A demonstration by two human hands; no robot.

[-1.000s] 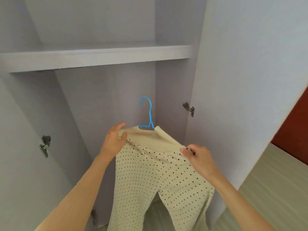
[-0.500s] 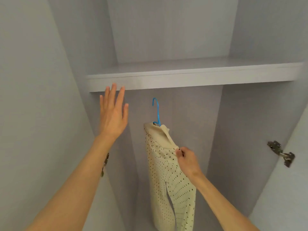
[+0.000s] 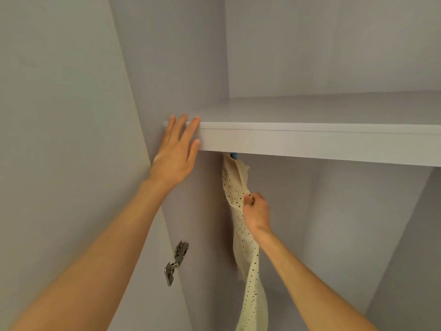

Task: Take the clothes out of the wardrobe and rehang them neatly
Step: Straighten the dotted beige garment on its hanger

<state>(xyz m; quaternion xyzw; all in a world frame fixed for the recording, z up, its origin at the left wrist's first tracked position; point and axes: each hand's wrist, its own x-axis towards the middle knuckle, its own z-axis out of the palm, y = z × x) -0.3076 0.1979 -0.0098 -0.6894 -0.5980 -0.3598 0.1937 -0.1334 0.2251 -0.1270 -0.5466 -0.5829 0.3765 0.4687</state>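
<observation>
**Mia:** Where are the spotty trousers (image 3: 241, 237)?

**Ben:** They hang inside the wardrobe, just under the shelf (image 3: 310, 139). They go straight down, long and thin, from the top to the bottom of the picture.

**Mia:** Who has them?

**Ben:** The right hand (image 3: 256, 215). Its fingers (image 3: 248, 199) are curled tight and pinch the cloth near the top. The trousers are right beside that hand, on its left side.

**Mia:** And the left hand (image 3: 177, 155)?

**Ben:** It is flat on the front edge of the shelf. Its fingers are straight and hold nothing. It is well apart from the trousers.

**Mia:** Where is the hanger (image 3: 233, 156)?

**Ben:** Only a tiny blue bit peeks out, straight above the right hand, touching the bottom of the shelf. The hook is hidden behind the shelf, so I cannot tell if it is on a rail.

**Mia:** So what matters next?

**Ben:** I think the hook has to go up and catch on something. The right hand is nearer, so it does the lifting. The way to go is up.
</observation>
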